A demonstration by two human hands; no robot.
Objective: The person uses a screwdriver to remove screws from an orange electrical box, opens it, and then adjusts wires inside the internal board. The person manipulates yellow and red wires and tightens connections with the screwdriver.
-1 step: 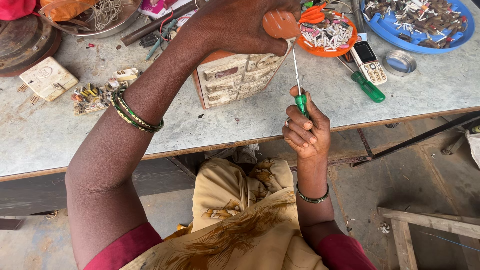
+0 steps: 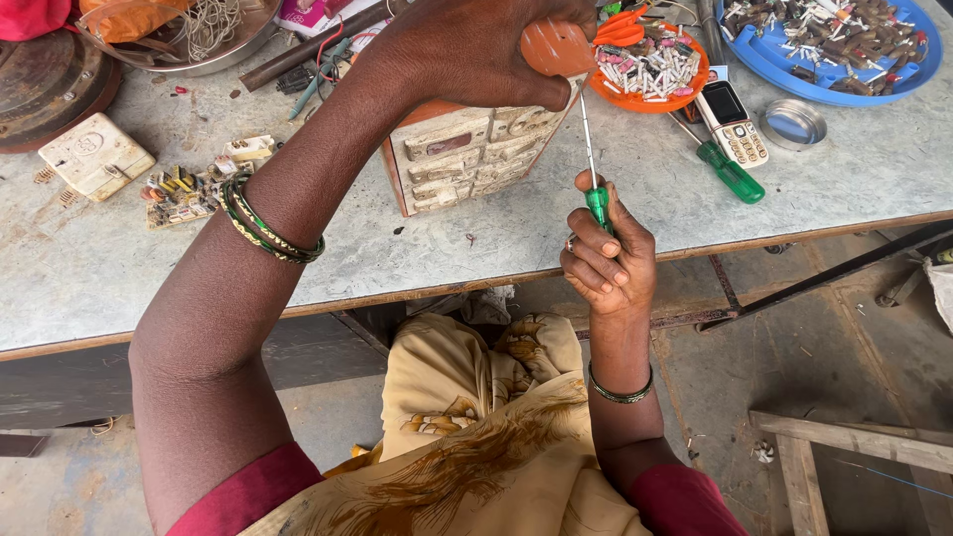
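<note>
Two trays (image 2: 769, 62) hold small mixed parts.

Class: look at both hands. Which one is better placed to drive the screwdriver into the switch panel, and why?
The right hand, probably. It already has the green-handled screwdriver in its grip, shaft pointing at the switch panel. The left hand is occupied, pressing down on top of the panel.
</note>
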